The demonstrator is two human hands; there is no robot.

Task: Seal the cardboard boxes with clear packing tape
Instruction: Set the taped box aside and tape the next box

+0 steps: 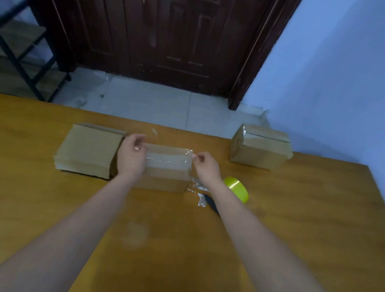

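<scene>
Cardboard boxes stand on the wooden table (38, 201), three in all, seen from the head camera. In the middle is the box being sealed (163, 178), and a strip of clear tape (167, 158) is stretched over its top from side to side. At the strip's left end the left hand (131, 157) has its fingers curled and pinches the tape. Opposite it, the right hand (204, 167) pinches the other end between thumb and fingers. Just beside the middle box, on its left, lies a second box (89, 150). A third box (261, 147) stands well apart near the table's far right edge, with tape already on its top. Behind the right wrist rests a yellowish tape roll (237, 188), and close by are some scraps of tape (201, 201) and a dark tool (211, 203), partly hidden. No writing or label can be read on the boxes or on the roll.
</scene>
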